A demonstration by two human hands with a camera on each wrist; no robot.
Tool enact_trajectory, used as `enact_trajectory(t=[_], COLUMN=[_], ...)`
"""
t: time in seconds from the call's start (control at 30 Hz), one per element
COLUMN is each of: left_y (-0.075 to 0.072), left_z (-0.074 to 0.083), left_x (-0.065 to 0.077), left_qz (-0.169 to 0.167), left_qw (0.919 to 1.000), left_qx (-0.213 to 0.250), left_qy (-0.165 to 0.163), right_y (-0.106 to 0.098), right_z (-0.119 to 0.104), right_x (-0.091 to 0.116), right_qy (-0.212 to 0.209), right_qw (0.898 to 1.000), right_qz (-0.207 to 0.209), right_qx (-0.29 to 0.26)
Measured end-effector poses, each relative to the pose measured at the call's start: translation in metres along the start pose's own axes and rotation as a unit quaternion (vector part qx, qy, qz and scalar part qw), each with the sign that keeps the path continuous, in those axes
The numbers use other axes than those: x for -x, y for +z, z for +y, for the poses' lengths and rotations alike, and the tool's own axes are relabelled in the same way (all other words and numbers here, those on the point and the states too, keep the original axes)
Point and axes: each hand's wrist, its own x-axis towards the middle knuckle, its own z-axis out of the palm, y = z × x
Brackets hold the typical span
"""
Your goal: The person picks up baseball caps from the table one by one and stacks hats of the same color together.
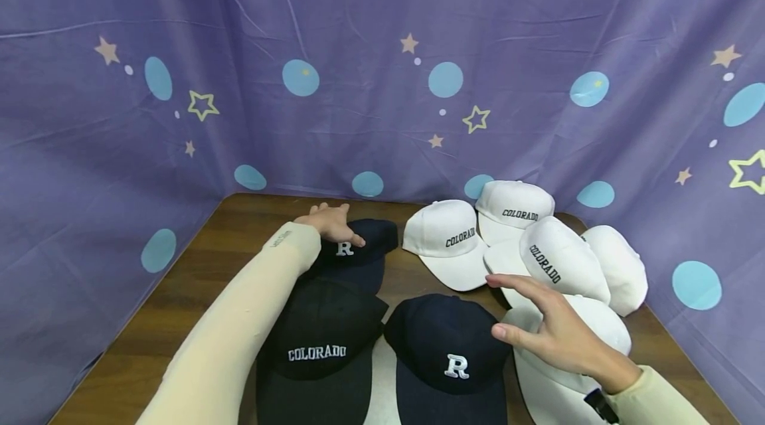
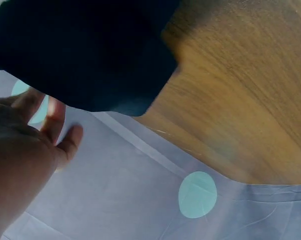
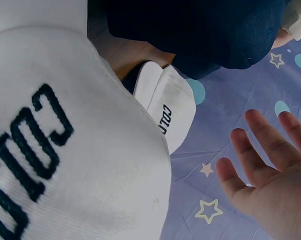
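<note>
My left hand is at the back navy cap with a white R, its fingers spread and its thumb stretched across the crown. In the left wrist view, loosely bent fingers lie right at the dark cap's edge. Spread over the front right is my right hand, holding nothing, thumb near the front navy R cap. Beneath it lies a white cap, partly hidden. A black COLORADO cap sits in front of the back navy one.
More white COLORADO caps crowd the right side: one near the middle, one at the back, one tilted and one at the far right. Wood table shows on the left. A purple star-patterned cloth hangs behind.
</note>
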Motion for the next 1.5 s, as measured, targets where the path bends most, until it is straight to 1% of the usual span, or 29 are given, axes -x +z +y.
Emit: enact_trajectory(t=[0.1, 0.2, 0.3, 0.37, 0.43, 0.53, 0.7, 0.77, 0.87, 1.0, 1.1, 1.37, 1.5], left_y=[-0.001, -0.002, -0.005, -0.008, -0.011, -0.017, -0.026, -0.029, -0.031, -0.033, -0.036, -0.045, -0.049], left_z=[-0.003, -0.008, -0.012, -0.014, -0.015, -0.015, -0.009, -0.006, -0.003, 0.002, 0.006, 0.026, 0.037], left_x=[-0.001, -0.003, -0.004, -0.004, -0.001, 0.004, 0.017, 0.021, 0.023, 0.024, 0.026, 0.034, 0.037], left_qz=[0.011, 0.032, 0.057, 0.075, 0.09, 0.107, 0.112, 0.115, 0.128, 0.158, 0.187, 0.242, 0.264], left_qw=[0.9996, 0.999, 0.9965, 0.9918, 0.9856, 0.9776, 0.962, 0.9538, 0.9425, 0.9294, 0.9202, 0.898, 0.8804], left_qx=[-0.022, -0.016, 0.037, 0.075, 0.113, 0.148, 0.212, 0.237, 0.261, 0.279, 0.285, 0.3, 0.32], left_qy=[0.011, 0.028, 0.05, 0.072, 0.087, 0.105, 0.132, 0.145, 0.165, 0.182, 0.192, 0.211, 0.23], right_y=[0.0, 0.0, 0.0, -0.001, -0.001, -0.001, -0.001, -0.002, -0.002, -0.002, -0.002, -0.005, -0.006], right_z=[0.0, -0.001, -0.002, -0.003, -0.003, -0.004, -0.004, -0.003, -0.002, -0.002, -0.002, 0.0, 0.002], right_x=[-0.001, -0.002, -0.002, -0.002, -0.002, -0.002, -0.002, -0.002, -0.002, -0.002, -0.002, 0.0, 0.001], right_qy=[-0.005, -0.007, -0.003, 0.0, 0.0, -0.002, 0.001, 0.006, 0.014, 0.016, 0.012, 0.024, 0.023], right_qw=[1.0, 1.0, 1.0, 1.0, 1.0, 1.0, 1.0, 1.0, 1.0, 1.0, 1.0, 1.0, 1.0], right_qz=[0.001, 0.0, -0.002, -0.004, -0.003, -0.003, -0.007, -0.01, -0.014, -0.014, -0.01, -0.008, -0.008], right_qx=[-0.003, -0.004, -0.004, -0.004, -0.004, -0.004, 0.0, 0.0, -0.002, -0.001, -0.001, -0.012, -0.015])
